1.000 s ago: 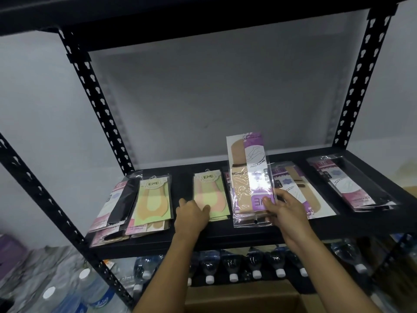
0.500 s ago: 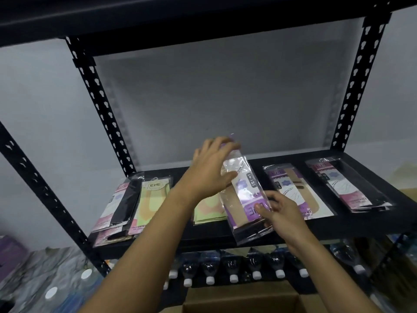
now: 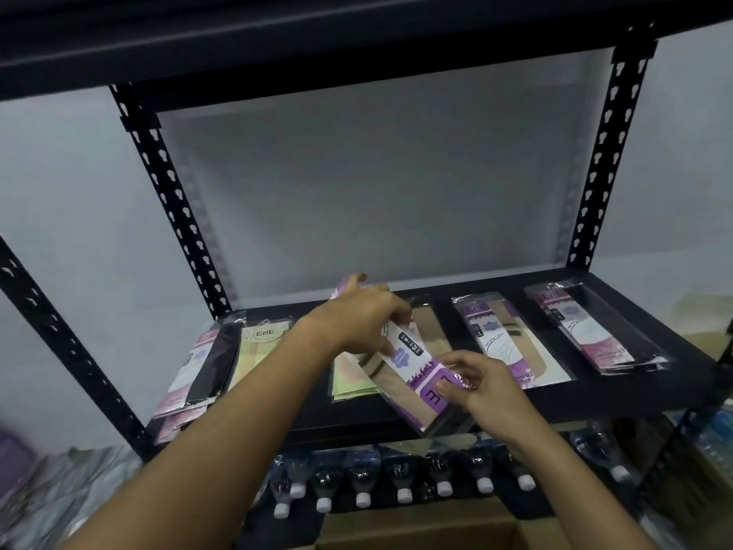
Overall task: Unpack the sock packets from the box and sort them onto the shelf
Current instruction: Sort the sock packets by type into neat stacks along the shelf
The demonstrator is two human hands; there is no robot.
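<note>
Both of your hands are on one sock packet (image 3: pixel 410 363), purple label over beige, tilted across the front of the shelf (image 3: pixel 357 420). Your left hand (image 3: pixel 359 321) curls over its far end, and your right hand (image 3: pixel 482 385) pinches the near end with the thumb on top. Under your left wrist a yellow-green packet (image 3: pixel 349 381) lies flat. Left of that arm there's another yellow-green one marked ENE (image 3: pixel 260 347), then a black-and-pink packet (image 3: pixel 202 363) beyond it. Just right of your right hand a purple-and-beige packet (image 3: pixel 503 343) lies on the board, with a pink-and-black one (image 3: pixel 591 331) further right. Below your hands are capped water bottles (image 3: pixel 400 480), and nearest you the cardboard box (image 3: pixel 416 529).
</note>
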